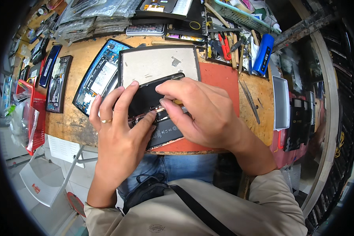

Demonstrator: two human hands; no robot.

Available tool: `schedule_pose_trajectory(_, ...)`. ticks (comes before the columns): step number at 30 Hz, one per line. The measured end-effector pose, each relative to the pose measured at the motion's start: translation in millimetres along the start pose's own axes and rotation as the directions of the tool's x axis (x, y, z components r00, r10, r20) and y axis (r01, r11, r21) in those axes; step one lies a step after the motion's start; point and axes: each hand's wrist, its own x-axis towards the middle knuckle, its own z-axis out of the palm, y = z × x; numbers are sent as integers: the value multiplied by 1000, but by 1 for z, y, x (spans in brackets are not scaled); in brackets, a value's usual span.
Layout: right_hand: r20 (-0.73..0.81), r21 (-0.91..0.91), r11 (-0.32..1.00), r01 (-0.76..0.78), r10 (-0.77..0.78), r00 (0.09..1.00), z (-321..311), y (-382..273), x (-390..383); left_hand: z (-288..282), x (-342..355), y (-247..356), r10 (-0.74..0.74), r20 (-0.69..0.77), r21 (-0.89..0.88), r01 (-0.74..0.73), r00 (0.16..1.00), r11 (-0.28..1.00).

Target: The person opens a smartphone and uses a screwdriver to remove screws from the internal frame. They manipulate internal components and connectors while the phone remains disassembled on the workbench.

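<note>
An opened phone lies at the desk's near edge, its black screen panel (141, 94) tilted up beside the body with a dark battery (165, 133). My left hand (120, 129) steadies the phone, fingers along the screen panel and thumb on the inner parts near the middle. My right hand (200, 114) is bent over the same middle, thumb and forefinger closed close together; what is between them is too small or hidden to name. Under and behind the phone are an orange mat (218, 82) and a pale-lined tray (153, 59).
Wooden desk (252, 129) holds tweezers (250, 98), a tool box with blue device (263, 54), opened tablet (100, 70), framed phone (58, 84), bagged stacks (94, 19) and red basket (35, 126). White tray (280, 102) sits right; chair (41, 181) stands lower left.
</note>
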Motion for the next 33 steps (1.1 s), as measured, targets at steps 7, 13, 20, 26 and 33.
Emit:
schedule_pose_trajectory(7, -5, -1, 1000, -7, 7, 1000, 1, 2, -2, -2, -6, -6, 18, 35, -48, -16, 999, 999)
schedule_pose_trajectory(13, 39, 49, 998, -25, 23, 999, 5, 0, -1, 5, -14, -12, 31, 20, -72, -29, 999, 997)
schedule_pose_trajectory(20, 111, 51, 998, -40, 35, 993, 9, 1, -3, 17, -23, -23, 34, -43, -108, -38, 998, 993)
schedule_pose_trajectory(26, 89, 49, 998, -48, 44, 995, 12, 1, -3, 19, -21, -26, 17, -66, -187, -29, 998, 982)
schedule_pose_trajectory(33, 99, 42, 999, -30, 25, 995, 9, 0, -1, 20, -21, -28, 18, -69, -221, -33, 997, 975)
